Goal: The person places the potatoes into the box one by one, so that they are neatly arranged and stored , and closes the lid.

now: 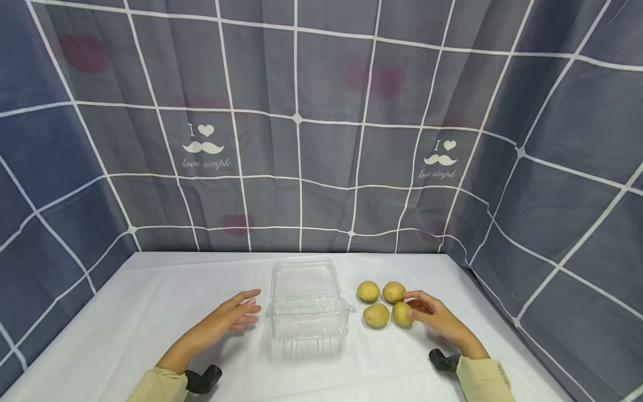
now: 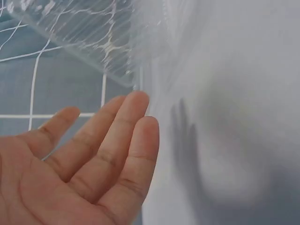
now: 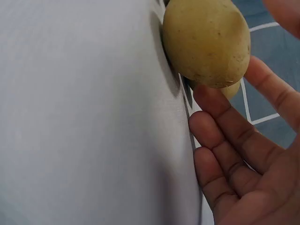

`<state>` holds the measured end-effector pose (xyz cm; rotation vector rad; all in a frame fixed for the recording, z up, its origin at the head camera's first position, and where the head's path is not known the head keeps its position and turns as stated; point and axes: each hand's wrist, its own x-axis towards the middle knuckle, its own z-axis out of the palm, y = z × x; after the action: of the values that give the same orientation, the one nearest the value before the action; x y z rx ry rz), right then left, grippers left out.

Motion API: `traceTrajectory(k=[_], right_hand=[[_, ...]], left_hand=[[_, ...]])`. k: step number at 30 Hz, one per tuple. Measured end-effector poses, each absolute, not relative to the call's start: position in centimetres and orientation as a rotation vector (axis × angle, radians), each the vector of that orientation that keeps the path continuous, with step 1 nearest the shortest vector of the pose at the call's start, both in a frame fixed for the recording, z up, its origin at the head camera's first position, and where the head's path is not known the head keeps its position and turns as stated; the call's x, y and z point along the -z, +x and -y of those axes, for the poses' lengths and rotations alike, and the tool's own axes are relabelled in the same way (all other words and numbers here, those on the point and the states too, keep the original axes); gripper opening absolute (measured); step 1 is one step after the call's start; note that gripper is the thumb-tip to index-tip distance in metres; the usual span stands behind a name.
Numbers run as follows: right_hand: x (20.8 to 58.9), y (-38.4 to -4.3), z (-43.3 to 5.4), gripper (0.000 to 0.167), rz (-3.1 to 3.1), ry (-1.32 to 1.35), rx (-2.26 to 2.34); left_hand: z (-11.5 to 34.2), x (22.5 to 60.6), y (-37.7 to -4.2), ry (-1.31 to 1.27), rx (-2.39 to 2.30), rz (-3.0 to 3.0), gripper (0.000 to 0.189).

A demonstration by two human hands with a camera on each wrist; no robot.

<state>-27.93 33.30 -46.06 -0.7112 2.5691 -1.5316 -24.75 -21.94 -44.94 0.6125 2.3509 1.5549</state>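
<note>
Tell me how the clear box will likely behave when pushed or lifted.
The box is probably light for its size: its see-through walls look thin and nothing shows inside. Those thin walls would likely flex under a firm squeeze. Its open lid, extending out behind, might swing or drag if only the front is lifted.

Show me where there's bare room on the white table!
Bare table lies left of the left hand and in front of the clear container. Right of it is crowded: four potatoes cluster there, the right hand at one.

Yellow potatoes (image 1: 375,315), white-gridded blue-grey curtain (image 1: 266,145)
</note>
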Motion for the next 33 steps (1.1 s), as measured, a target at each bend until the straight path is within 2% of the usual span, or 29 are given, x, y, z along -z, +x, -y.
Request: traceTrajectory(k=[4, 13, 33], right_hand=[[46.5, -28.0, -33.6, 0.047, -2.487, -0.743, 1.593], [46.6, -27.9, -33.3, 0.050, -2.515, -0.723, 1.621], [47.1, -28.1, -33.3, 0.053, -2.568, -0.691, 1.578]], left_hand=[[20.9, 44.3, -24.1, 0.553, -1.622, -2.299, 0.072], [18.6, 42.4, -22.4, 0.423, -1.774, -2.070, 0.076], [17.0, 43.0, -23.4, 0.433, -1.811, -1.965, 0.080]])
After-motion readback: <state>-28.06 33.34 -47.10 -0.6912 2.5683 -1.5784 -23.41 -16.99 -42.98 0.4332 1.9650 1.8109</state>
